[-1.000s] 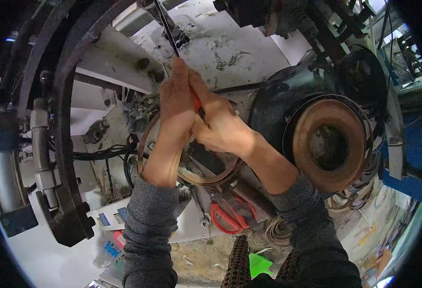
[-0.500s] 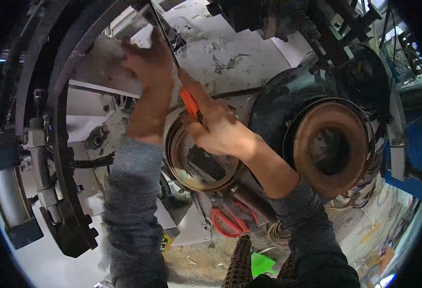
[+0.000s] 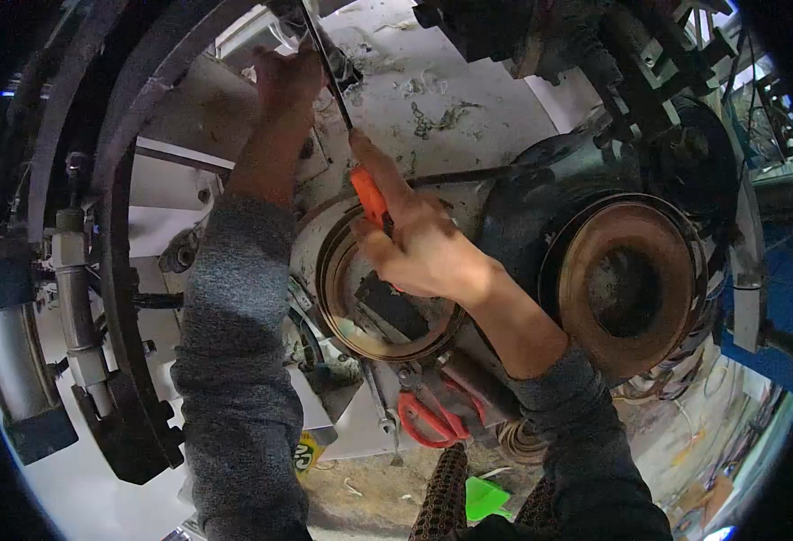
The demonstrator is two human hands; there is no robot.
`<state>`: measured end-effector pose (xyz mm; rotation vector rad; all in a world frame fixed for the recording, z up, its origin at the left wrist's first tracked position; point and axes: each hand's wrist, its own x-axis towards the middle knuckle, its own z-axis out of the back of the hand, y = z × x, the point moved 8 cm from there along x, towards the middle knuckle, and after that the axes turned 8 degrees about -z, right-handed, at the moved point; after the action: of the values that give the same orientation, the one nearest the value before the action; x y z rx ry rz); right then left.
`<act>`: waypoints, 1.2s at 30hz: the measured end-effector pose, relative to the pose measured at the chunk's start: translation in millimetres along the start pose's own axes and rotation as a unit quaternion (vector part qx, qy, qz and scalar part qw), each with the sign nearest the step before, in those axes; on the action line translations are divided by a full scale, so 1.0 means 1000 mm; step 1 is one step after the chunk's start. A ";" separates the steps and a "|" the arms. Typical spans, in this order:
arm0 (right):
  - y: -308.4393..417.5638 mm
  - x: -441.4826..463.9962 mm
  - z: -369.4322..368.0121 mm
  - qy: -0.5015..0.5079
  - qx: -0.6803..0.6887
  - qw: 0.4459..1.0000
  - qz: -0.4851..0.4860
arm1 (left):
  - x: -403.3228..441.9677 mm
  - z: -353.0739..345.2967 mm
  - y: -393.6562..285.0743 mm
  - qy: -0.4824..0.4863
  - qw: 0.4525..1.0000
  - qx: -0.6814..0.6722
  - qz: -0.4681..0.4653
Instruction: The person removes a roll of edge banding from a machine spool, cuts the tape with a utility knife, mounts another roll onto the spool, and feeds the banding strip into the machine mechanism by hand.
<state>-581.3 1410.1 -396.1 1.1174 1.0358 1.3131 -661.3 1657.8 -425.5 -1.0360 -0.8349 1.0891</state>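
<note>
My right hand (image 3: 423,242) is wrapped round the orange handle (image 3: 369,195) of a tool with a long, thin dark shaft (image 3: 331,77). Its index finger lies stretched along the shaft, which points up to the top edge of the view. Further up and to the left, my left hand (image 3: 288,79) is closed beside the shaft, near a shiny metal part (image 3: 265,34) of the machine. What its fingers hold, if anything, is hidden. Below my right hand lies a round, copper-coloured ring (image 3: 331,298) with a dark flat piece (image 3: 392,307) inside it.
A large brown ring-shaped coil (image 3: 577,261) stands at the right. Red-handled scissors (image 3: 428,424) and a wrench (image 3: 380,401) lie near the front edge. A curved black machine frame (image 3: 119,270) and a cylinder (image 3: 19,356) fill the left. A green dustpan (image 3: 486,498) lies on the floor.
My left hand has moved upward, further along the shaft, and its spread fingers have closed. My right hand keeps its hold on the orange-handled tool. The whole view has shifted slightly.
</note>
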 end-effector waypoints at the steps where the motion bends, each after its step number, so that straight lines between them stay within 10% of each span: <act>1: 0.002 0.000 0.001 0.004 0.003 1.000 0.000 | 0.026 0.012 0.022 -0.053 0.997 0.040 -0.048; 6: 0.000 0.000 0.000 0.001 -0.001 1.000 -0.002 | 0.015 0.022 0.003 -0.161 0.960 0.212 -0.089; 11: 0.002 0.001 0.000 -0.002 -0.003 1.000 0.008 | 0.033 0.016 0.027 0.035 0.992 0.070 -0.098; 12: 0.002 0.000 -0.001 0.003 0.005 1.000 0.001 | 0.031 0.011 0.024 0.018 0.975 0.190 -0.115; 17: 0.002 -0.002 0.000 0.010 0.001 1.000 -0.010 | -0.012 0.001 0.015 -0.176 0.979 -0.060 -0.090; 20: -0.001 -0.003 0.000 0.007 -0.015 1.000 -0.009 | 0.015 0.014 0.039 -0.287 0.940 0.014 -0.183; 30: 0.005 0.003 0.001 0.015 -0.009 1.000 0.003 | 0.014 -0.007 -0.041 -0.096 0.864 0.442 -0.220; 33: 0.011 0.010 0.004 -0.015 -0.001 1.000 0.027 | 0.023 -0.006 -0.009 0.095 0.963 -0.220 -0.119; 36: 0.005 0.015 0.007 -0.059 -0.022 0.994 0.088 | 0.022 -0.014 0.008 -0.036 0.988 0.097 -0.113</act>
<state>-574.9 1424.4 -389.1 1.2599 0.8325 1.3832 -645.0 1676.2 -436.3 -0.7240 -0.8621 0.9972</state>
